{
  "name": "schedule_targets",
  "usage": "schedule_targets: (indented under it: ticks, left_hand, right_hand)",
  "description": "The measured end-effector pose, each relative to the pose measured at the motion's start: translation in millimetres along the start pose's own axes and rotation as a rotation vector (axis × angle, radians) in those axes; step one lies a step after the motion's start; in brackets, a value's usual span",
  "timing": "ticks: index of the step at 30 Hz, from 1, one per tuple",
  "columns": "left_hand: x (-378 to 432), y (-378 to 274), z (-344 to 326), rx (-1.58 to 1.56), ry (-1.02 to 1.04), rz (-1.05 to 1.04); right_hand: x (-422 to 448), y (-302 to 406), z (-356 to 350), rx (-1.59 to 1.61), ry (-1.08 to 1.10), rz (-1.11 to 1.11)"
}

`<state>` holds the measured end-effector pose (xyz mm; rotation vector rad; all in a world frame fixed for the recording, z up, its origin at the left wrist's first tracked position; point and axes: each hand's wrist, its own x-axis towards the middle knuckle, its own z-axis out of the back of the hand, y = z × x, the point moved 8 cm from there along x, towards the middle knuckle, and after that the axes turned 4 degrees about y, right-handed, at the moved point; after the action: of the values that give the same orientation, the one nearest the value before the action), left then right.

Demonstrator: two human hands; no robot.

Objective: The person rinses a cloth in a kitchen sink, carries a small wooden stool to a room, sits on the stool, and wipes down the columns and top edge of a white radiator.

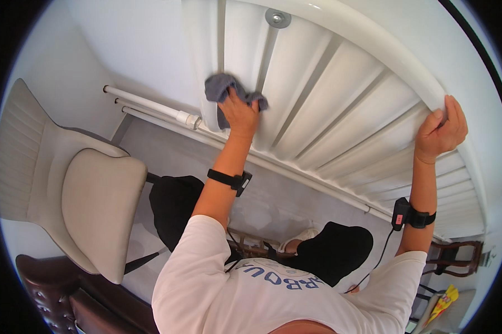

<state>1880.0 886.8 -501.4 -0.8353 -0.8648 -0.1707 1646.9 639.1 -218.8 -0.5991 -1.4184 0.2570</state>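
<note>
A white ribbed radiator (313,83) fills the upper middle and right, with a rounded white rail (359,33) along its top. My left hand (240,117) holds a crumpled grey cloth (223,85) against the radiator's ribs near its left end; part of the cloth hangs below the fingers. Over at the right, my right hand (442,127) grips the top rail, fingers on the far side and thumb on the near side. A round metal fitting (277,18) sits on the radiator's upper left part.
White pipes (150,102) run from the left wall under the radiator. A beige padded chair (104,200) stands at left, a brown leather sofa (88,300) at lower left. At lower right are a wooden chair (457,259) and a yellow packet (443,302) on another chair.
</note>
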Motion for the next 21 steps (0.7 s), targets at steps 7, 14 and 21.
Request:
schedule_targets:
  ticks: [7, 14, 21]
  left_hand:
    - [-120, 90, -56, 0.063, 0.261, 0.119]
    - [-130, 74, -30, 0.025, 0.186, 0.082]
    - [42, -29, 36, -0.125, -0.034, -0.165]
  right_hand:
    - [0, 5, 1, -0.032, 0.001, 0.037]
    - [-6, 3, 0, -0.016, 0.007, 0.024]
    - [-2, -2, 2, -0.047, -0.016, -0.01]
